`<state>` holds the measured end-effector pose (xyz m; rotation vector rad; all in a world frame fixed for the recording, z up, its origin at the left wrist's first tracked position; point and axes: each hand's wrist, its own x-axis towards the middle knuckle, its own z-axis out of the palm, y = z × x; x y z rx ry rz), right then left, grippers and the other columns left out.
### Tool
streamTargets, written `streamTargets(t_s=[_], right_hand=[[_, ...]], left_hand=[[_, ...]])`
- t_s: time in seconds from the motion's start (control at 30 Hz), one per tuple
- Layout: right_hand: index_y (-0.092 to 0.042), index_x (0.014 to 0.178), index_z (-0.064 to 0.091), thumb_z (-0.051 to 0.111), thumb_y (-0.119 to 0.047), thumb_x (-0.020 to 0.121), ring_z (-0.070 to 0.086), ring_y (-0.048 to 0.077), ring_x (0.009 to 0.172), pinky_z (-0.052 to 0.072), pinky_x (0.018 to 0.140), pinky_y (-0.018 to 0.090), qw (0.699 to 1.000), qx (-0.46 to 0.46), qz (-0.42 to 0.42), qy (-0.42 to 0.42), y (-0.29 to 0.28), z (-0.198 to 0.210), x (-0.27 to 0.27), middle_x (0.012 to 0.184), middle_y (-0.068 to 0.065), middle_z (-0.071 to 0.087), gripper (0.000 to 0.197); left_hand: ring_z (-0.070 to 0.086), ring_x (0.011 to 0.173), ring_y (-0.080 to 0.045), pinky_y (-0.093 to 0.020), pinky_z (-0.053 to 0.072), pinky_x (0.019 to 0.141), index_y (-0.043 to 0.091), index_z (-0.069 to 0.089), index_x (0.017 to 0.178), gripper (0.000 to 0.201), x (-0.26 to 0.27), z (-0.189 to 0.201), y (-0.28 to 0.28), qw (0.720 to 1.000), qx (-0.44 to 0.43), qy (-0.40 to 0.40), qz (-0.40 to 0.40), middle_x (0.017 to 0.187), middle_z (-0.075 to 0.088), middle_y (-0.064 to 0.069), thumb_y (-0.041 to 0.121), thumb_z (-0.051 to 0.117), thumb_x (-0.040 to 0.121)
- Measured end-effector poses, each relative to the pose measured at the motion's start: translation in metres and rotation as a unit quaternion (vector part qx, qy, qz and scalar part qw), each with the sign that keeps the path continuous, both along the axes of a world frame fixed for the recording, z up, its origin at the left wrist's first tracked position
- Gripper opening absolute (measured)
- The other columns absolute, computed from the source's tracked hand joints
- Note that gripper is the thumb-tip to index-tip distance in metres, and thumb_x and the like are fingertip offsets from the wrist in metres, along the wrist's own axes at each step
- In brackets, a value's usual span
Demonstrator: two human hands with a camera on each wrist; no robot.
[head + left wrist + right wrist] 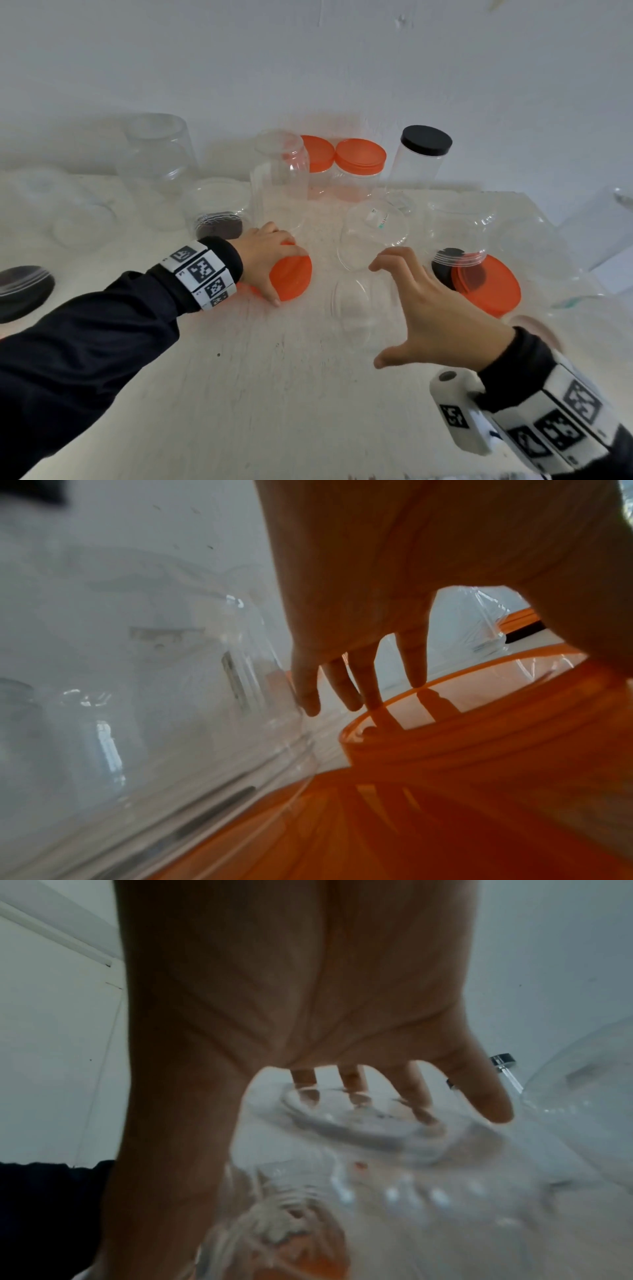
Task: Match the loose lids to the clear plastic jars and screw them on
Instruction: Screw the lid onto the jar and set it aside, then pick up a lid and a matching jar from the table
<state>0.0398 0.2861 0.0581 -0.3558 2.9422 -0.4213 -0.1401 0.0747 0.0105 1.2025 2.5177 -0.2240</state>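
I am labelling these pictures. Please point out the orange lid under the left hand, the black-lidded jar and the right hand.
orange lid point(294, 279): head view, its flat top.
black-lidded jar point(416, 168): head view, its clear wall.
right hand point(442, 308): head view, its back.

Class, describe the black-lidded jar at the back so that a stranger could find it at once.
Start at the white wall behind the table. The black-lidded jar stands upright there, right of two orange-lidded jars. It alone wears a black lid.
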Motion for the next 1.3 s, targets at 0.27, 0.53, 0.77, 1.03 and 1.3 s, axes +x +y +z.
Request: streamTargets(t_s=[0.27,0.53,0.77,1.03,1.3], right_hand=[[-0.043,0.135,0.027,0.082,-0.037,0.059,0.051,0.004,0.094,0.042,0.077,0.006,0.993,-0.113,-0.022,0.007,-0.015,-0.011,0.003,0.129,-0.017,0.02,0.095],[-0.022,0.121,0.036,0.075,-0.064,0.047,0.045,0.007,0.116,0.044,0.096,0.024,0.979,-0.176,-0.101,0.004,-0.042,-0.026,-0.011,0.129,-0.013,0.041,0.093],[-0.027,0.109,0.029,0.079,-0.051,0.05,0.042,0.006,0.116,0.047,0.094,0.029,0.966,-0.24,-0.096,0.007,-0.074,-0.037,-0.028,0.12,-0.009,0.04,0.082],[-0.02,0.135,0.028,0.086,-0.033,0.056,0.035,0.004,0.115,0.041,0.095,0.021,0.966,-0.25,-0.064,-0.01,-0.109,-0.039,-0.04,0.118,-0.013,0.023,0.099],[-0.02,0.134,0.02,0.087,-0.033,0.058,0.033,0.006,0.126,0.036,0.098,0.022,0.939,-0.32,-0.073,-0.104,-0.131,-0.053,-0.05,0.133,-0.009,0.029,0.102]], left_hand=[[0.022,0.13,-0.012,-0.026,0.026,0.106,0.035,0.025,0.142,0.099,0.03,0.018,-0.033,0.975,0.195,-0.094,0.05,0.144,0.021,0.009,0.044,0.082,0.062],[0.022,0.13,-0.002,-0.022,0.024,0.105,0.05,0.025,0.134,0.099,0.044,0.031,-0.079,0.931,0.335,-0.096,0.107,0.139,0.023,0.018,0.064,0.074,0.048],[0.027,0.127,0.001,-0.009,0.022,0.1,0.05,0.024,0.133,0.094,0.051,0.033,-0.109,0.905,0.4,-0.08,0.121,0.138,0.027,0.014,0.067,0.068,0.051],[0.026,0.128,0.004,-0.016,0.027,0.102,0.052,0.025,0.132,0.092,0.058,0.032,-0.138,0.897,0.417,-0.079,0.122,0.137,0.026,0.019,0.064,0.07,0.053],[0.024,0.133,-0.005,-0.031,0.03,0.107,0.047,0.029,0.137,0.096,0.06,0.026,-0.154,0.904,0.407,-0.08,0.102,0.14,0.021,0.023,0.064,0.072,0.052]])
